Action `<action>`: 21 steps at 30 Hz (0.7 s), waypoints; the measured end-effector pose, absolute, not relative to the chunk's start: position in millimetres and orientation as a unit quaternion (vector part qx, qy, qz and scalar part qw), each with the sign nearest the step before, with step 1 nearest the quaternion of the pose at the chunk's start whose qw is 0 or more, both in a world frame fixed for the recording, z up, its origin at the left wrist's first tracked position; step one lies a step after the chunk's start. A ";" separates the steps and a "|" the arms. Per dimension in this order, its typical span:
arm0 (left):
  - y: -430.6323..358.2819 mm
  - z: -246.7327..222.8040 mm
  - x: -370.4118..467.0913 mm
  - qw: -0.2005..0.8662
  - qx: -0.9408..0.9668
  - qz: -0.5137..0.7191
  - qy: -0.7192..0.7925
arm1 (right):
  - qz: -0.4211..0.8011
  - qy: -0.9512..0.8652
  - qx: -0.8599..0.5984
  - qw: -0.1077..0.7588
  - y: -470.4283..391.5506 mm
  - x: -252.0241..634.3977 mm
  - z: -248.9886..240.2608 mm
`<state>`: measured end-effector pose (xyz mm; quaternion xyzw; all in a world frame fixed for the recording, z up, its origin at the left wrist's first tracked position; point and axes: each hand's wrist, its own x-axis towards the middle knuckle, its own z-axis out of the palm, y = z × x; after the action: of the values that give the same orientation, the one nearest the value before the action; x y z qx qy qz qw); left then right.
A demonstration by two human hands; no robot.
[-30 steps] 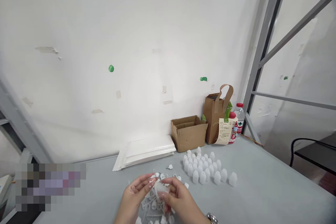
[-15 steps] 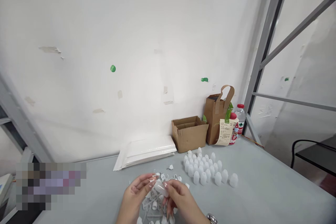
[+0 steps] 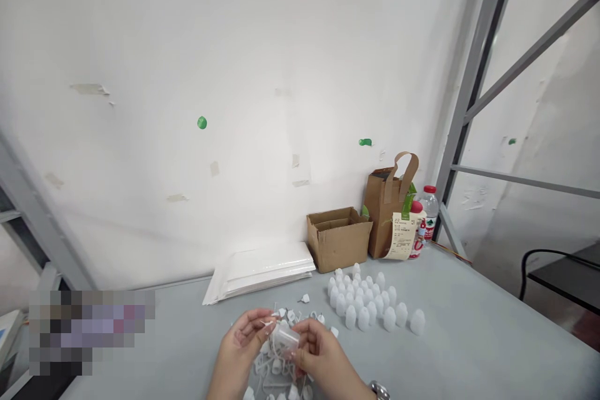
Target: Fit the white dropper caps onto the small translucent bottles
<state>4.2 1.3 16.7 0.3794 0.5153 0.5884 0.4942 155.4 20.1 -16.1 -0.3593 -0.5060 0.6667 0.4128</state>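
Observation:
Between my two hands is a translucent white plastic cover, tilted and held above a pile of parts. My right hand is closed on the cover's right end, thumb below and fingers curled. My left hand pinches at the left end, where a small white part shows at the fingertips; its exact shape is hard to make out. Below lies a loose pile of small white plastic parts with thin white cords, partly hidden by my hands. Several similar rounded covers stand upright in a cluster to the right.
Behind the pile, a stack of white flat packets lies on the grey table. An open cardboard box, a brown paper bag and a red-capped bottle stand along the wall. One white part lies apart.
My right hand has shifted its grip on the cover, with the thumb now lower and the fingers curled. The cover has turned and more of it shows. My left hand has barely moved.

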 end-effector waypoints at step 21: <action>-6.0 17.3 1.4 0.301 0.603 0.493 0.551 | 0.608 -0.585 -0.379 0.380 20.1 162.0 -8.5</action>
<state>1.4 -6.0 17.3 0.6026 0.5512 0.4927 0.3005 162.0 20.1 -8.5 -0.3793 -0.5845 0.6083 0.3800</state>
